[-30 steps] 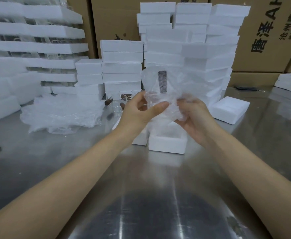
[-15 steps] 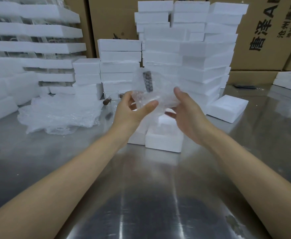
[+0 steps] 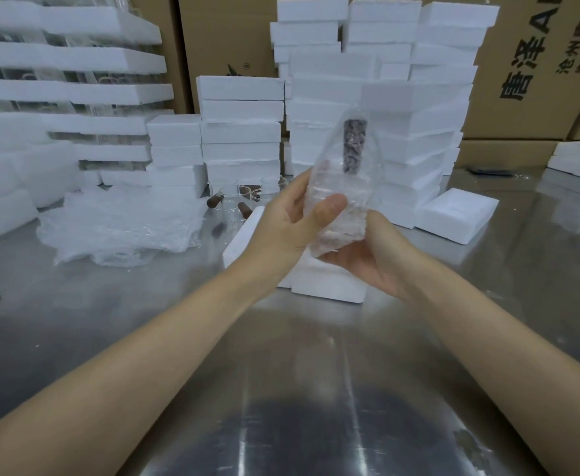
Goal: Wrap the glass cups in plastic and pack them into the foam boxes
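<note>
Left arm: reaches forward from the lower left, forearm bare, wrist turned so the palm faces right.
Left hand [image 3: 290, 219]: grips the wrapped glass cup [image 3: 341, 201] from its left side, thumb laid across the front of the bundle, fingers hidden behind it.
Right arm: comes in from the lower right, wrist bent, palm turned up.
Right hand [image 3: 371, 261]: cups the bundle's lower end from beneath, fingers curled under the plastic.
Wrapped glass cup: held in the air between both hands, tilted slightly, its dark handle [image 3: 354, 146] uppermost inside the clear wrap.
Foam box [image 3: 329, 285]: on the steel table [image 3: 281, 372], directly below the hands.
Plastic sheets [image 3: 120, 223]: a loose pile to the left.
Bare glass cups [image 3: 232, 201]: beside that pile, in front of the foam stacks [image 3: 367, 80].
Foam lid [image 3: 456, 214]: lies flat to the right.
</note>
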A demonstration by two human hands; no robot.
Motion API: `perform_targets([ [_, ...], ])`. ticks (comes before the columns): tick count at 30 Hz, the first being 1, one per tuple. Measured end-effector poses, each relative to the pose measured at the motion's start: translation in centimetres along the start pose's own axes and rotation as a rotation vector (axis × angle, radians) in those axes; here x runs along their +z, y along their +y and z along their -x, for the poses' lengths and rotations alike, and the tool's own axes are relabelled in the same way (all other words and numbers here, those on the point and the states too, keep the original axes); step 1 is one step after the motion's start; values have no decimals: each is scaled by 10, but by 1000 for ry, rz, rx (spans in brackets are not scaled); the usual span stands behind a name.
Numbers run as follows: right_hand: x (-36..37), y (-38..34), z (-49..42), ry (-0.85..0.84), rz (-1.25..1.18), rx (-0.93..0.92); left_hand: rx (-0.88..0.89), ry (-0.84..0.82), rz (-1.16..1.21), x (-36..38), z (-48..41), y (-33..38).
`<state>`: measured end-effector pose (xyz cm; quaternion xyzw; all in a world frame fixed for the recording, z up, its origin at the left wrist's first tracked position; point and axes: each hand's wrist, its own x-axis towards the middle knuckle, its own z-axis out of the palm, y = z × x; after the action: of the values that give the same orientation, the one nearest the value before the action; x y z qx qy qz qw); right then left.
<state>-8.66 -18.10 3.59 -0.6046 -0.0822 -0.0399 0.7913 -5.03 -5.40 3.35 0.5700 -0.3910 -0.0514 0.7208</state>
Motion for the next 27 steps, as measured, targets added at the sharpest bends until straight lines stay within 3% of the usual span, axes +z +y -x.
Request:
perform_targets([
  [3, -2, -3, 4, -94, -55, -2, 15, 0, -44, 5, 1, -2],
  [5, -2, -8, 4, -43, 12, -66, 39, 11, -144, 1, -1, -3],
  [9, 2, -8, 4, 213, 463, -318, 23, -18, -287, -6, -1, -6],
  [12, 6, -1, 6, 346, 637, -384, -21, -54, -340, -7, 2, -13],
  [16, 9, 9, 8, 278, 964, -446, -47, 164, -401, -10, 3, -17],
  [22, 14, 16, 12, 62, 998, -524, -52, 392, -377, -18, 0, -18],
  [25, 17, 22, 9, 134, 952, -567, 4, 379, -465, -17, 1, -17],
  [27, 15, 23, 5, 201, 750, -503, 39, 319, -504, -10, 2, -16],
])
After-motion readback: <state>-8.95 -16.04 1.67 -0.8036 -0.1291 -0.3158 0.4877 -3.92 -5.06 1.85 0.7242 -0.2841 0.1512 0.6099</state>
